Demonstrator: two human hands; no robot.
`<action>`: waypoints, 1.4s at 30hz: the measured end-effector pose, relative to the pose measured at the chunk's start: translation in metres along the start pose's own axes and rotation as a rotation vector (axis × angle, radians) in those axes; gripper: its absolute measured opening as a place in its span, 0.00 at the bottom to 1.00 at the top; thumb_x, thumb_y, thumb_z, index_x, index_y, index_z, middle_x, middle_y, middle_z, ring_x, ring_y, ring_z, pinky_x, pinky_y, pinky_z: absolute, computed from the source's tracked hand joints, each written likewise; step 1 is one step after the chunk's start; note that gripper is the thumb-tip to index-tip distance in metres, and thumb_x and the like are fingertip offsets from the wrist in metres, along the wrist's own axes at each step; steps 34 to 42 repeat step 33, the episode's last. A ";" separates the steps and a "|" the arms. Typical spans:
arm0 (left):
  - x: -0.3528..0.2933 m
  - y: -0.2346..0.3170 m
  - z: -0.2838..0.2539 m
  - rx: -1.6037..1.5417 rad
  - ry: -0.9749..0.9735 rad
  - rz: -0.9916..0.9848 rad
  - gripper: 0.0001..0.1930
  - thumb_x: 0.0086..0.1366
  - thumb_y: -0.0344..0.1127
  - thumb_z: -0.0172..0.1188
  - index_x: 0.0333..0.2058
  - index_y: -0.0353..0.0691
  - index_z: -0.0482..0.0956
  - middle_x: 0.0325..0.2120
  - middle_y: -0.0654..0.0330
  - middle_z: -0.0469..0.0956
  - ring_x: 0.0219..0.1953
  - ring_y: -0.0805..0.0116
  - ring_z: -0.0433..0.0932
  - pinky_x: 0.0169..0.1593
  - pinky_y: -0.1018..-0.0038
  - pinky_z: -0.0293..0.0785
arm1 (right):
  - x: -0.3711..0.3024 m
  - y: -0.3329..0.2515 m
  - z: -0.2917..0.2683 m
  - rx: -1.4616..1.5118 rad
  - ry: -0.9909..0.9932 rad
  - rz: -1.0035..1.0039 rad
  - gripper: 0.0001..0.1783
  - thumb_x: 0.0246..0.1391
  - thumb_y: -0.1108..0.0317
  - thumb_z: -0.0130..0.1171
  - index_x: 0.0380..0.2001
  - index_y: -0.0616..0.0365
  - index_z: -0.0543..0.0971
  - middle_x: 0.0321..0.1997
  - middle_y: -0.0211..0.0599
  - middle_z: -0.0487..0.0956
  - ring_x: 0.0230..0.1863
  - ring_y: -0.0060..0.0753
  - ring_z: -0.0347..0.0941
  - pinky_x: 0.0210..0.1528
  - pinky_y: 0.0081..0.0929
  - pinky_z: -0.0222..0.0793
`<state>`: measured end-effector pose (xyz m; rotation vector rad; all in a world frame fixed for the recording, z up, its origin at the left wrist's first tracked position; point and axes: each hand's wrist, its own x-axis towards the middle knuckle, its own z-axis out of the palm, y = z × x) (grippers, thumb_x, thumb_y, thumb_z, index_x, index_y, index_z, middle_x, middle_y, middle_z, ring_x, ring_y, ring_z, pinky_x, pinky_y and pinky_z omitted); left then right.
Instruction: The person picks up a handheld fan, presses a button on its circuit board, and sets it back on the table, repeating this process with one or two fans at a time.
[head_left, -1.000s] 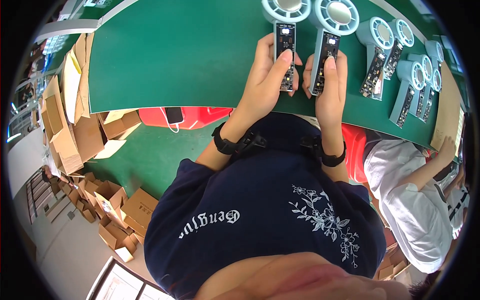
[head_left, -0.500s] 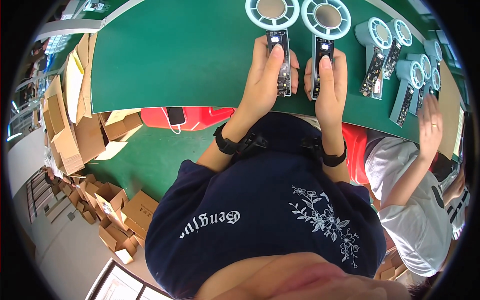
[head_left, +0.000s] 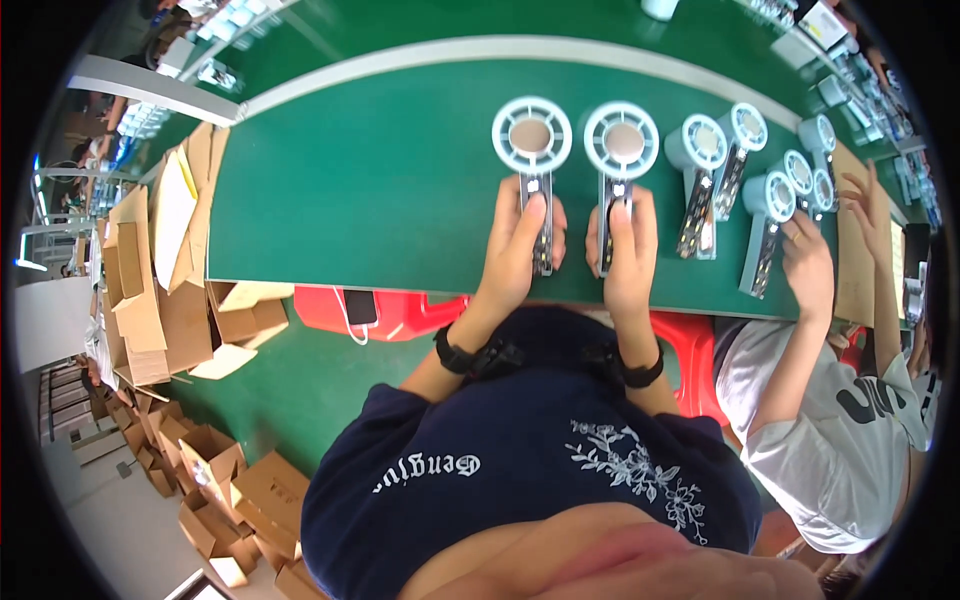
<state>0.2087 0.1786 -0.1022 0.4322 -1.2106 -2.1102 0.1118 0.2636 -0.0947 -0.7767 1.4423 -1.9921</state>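
My left hand (head_left: 514, 250) is wrapped around the handle of a pale blue handheld fan (head_left: 530, 135), its thumb pressed on the bare circuit board along the handle. A matching handheld fan (head_left: 624, 142) is in my right hand (head_left: 630, 250), that thumb also lying on the board. Both round heads point away from me, side by side over the green table. A small lit display shows on each board just above the thumb. The backs of both handles are hidden by my fingers.
Several similar fans with bare boards, among them a near one (head_left: 771, 197), lie to the right on the green table (head_left: 350, 180). A co-worker's hand (head_left: 808, 265) is beside them. Cardboard boxes (head_left: 140, 280) stand at left; a red stool (head_left: 400, 315) is under the table edge.
The view has tilted, so the table and both fans appear lower. My hands keep their grip on both fans. The co-worker's near hand has moved left, to the fans on the right.
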 end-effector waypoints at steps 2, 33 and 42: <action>0.000 0.000 0.001 -0.001 -0.014 0.037 0.15 0.70 0.40 0.40 0.48 0.37 0.58 0.29 0.58 0.69 0.19 0.76 0.68 0.21 0.81 0.66 | 0.000 0.001 -0.001 -0.002 -0.003 -0.044 0.12 0.64 0.62 0.40 0.42 0.60 0.64 0.21 0.31 0.67 0.12 0.15 0.57 0.12 0.12 0.50; 0.051 0.024 0.037 -0.160 -0.113 -0.362 0.18 0.69 0.46 0.44 0.45 0.36 0.65 0.25 0.62 0.69 0.20 0.77 0.65 0.23 0.79 0.61 | -0.011 -0.087 -0.168 -0.785 0.562 -0.289 0.12 0.61 0.68 0.47 0.46 0.61 0.66 0.21 0.22 0.66 0.16 0.10 0.57 0.18 0.09 0.50; 0.051 0.024 0.037 -0.160 -0.113 -0.362 0.18 0.69 0.46 0.44 0.45 0.36 0.65 0.25 0.62 0.69 0.20 0.77 0.65 0.23 0.79 0.61 | -0.011 -0.087 -0.168 -0.785 0.562 -0.289 0.12 0.61 0.68 0.47 0.46 0.61 0.66 0.21 0.22 0.66 0.16 0.10 0.57 0.18 0.09 0.50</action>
